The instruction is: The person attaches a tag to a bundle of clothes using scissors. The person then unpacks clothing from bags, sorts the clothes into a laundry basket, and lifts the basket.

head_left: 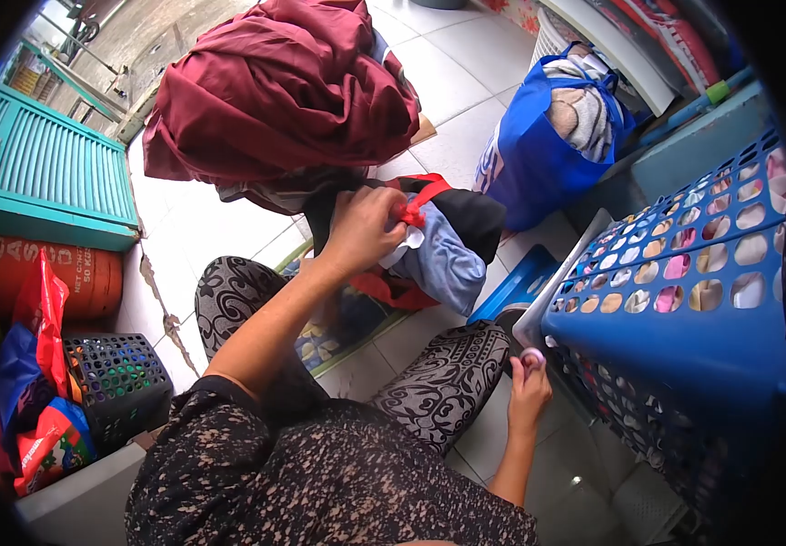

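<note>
My left hand [366,227] reaches forward, its fingers closed on a crumpled red piece of material [408,213] at the near side of a clothes bundle. Light blue cloth [452,264] and black cloth [477,218] lie in that bundle, with a red strap [428,189] across them. A small white tag-like piece [413,238] shows just below my fingers. Lower right, beside my knee, my right hand [528,391] pinches a small round pale-pink object [531,358]; its exact kind is unclear. Behind the bundle rises a big heap of maroon cloth [284,91].
A blue bag [548,150] stuffed with cloth stands at the back right. Close on my right is a blue laundry basket [675,318] filled with clothes. To the left are a teal louvred gate [47,164], an orange gas cylinder [93,278] and a dark crate [125,382].
</note>
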